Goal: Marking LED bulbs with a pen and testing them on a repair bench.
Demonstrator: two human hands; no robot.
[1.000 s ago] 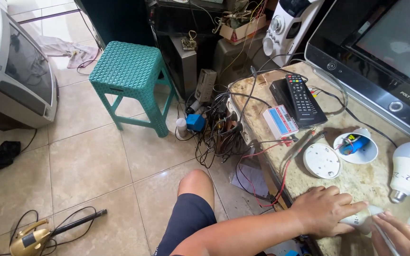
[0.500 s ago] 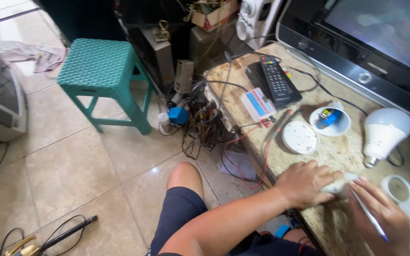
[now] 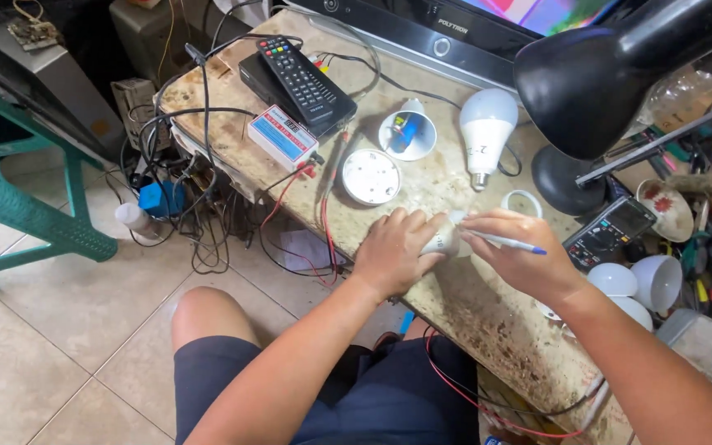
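The left hand (image 3: 393, 251) is curling over a small white plastic bulb housing (image 3: 447, 239) on the worn, mottled stone worktop (image 3: 488, 321), with its fingers wrapped loosely round the piece and pressing it down near the middle of the picture. The right hand (image 3: 521, 255) is lying at three o'clock of it, thumb and fingers pinched shut on a slim white pen-like tool with a blue end (image 3: 508, 241); the tool's white end is pointing at nine o'clock and meeting the housing, the blue end pointing at three o'clock.

At twelve o'clock of the left hand a round white disc cover (image 3: 371, 176) is lying flat. At one o'clock of it a white cone-shaped bulb shell with a blue part inside (image 3: 406, 134) is resting on its side, and just beside that, at three o'clock, a whole white bulb (image 3: 488, 132) is lying with its cap pointing at six o'clock. A thin white ring (image 3: 522, 203) is sitting just above the right hand.

At eleven o'clock a black remote control (image 3: 302, 74) is lying on a flat black box (image 3: 261, 82), and a small blue and white rectangular tester (image 3: 283, 137) is sitting near the table's edge with red and black leads trailing off it. At two o'clock a black desk lamp (image 3: 611, 66) is leaning over the bench, with a dark handheld meter (image 3: 609, 231) beside its base. White dome covers (image 3: 636, 284) are clustering at three o'clock of the right wrist.
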